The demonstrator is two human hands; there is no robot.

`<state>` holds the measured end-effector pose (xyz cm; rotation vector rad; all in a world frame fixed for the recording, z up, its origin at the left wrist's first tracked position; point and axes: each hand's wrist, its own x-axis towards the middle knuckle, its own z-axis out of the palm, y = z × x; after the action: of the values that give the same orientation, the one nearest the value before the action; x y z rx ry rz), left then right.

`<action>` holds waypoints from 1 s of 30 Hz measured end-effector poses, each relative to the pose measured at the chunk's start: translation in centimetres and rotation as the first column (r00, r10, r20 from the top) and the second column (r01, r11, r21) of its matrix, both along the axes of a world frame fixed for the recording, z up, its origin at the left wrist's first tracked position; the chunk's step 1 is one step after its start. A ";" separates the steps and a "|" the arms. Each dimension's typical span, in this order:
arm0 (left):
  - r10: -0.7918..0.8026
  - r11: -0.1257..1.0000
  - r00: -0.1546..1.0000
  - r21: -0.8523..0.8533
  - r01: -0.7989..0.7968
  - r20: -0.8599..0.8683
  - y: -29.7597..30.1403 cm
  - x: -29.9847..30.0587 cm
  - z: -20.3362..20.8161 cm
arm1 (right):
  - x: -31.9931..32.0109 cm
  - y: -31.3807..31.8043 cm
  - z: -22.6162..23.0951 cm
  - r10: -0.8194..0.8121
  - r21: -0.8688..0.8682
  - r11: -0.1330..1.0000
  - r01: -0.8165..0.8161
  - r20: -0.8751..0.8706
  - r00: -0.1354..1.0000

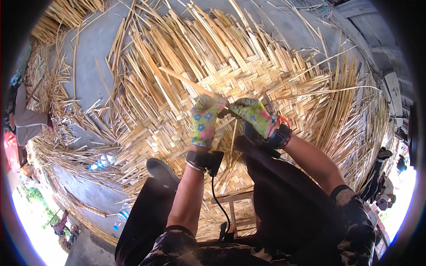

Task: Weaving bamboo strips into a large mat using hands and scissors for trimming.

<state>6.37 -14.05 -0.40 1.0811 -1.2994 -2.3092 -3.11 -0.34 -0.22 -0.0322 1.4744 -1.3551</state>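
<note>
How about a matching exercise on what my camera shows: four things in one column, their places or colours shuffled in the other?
Things:
1. pale strip
2. gloves
3. plastic bottles
4. wooden frame

Places or colours:
A. clear and blue, off to your left
B. between your legs
C. in the grip of the left hand
D. yellow-green with pink and blue flowers

Right pairs: 1-C, 2-D, 3-A, 4-B.
</note>
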 end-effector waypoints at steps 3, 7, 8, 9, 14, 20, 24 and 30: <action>-0.056 0.998 0.998 -0.026 0.056 -0.002 -0.4 -0.3 -0.6 | -0.7 0.2 0.0 -0.094 -0.176 0.977 0.122 0.159 0.983; -0.027 0.999 1.000 -0.038 0.027 -0.004 -1.0 -0.8 -0.6 | -2.1 0.8 0.0 0.158 -0.110 0.981 -0.162 -0.046 0.986; -0.059 0.997 0.998 -0.052 0.060 0.009 -1.1 -0.9 -0.5 | -2.2 1.1 0.0 0.071 -0.044 0.997 -0.065 0.153 0.986; -0.092 0.993 0.996 -0.065 0.093 0.022 -1.2 -0.8 -0.3 | -2.3 1.2 -0.1 -0.012 -0.044 0.999 0.030 0.357 0.934; -0.112 0.985 0.990 -0.119 0.122 0.091 -1.2 -0.7 -0.1 | -2.3 1.3 -0.2 0.171 -0.164 0.974 -0.155 0.085 0.982; -0.009 0.999 1.000 -0.033 0.010 0.014 -0.9 -1.0 -1.6 | -1.6 0.8 0.5 -0.033 -0.163 0.986 0.041 0.052 0.998; -0.054 0.995 0.994 -0.073 0.061 0.099 -0.7 -0.7 -2.2 | -1.2 0.5 0.3 -0.144 -0.142 0.977 0.160 0.121 0.982; -0.127 0.991 0.988 -0.022 0.129 0.084 -1.3 -0.4 -1.6 | -1.7 0.8 -0.4 -0.038 -0.300 0.954 0.014 -0.075 0.996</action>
<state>6.02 -15.32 -2.00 1.1256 -1.4678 -2.3528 -4.76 0.43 -0.62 -0.2647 1.3260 -1.6053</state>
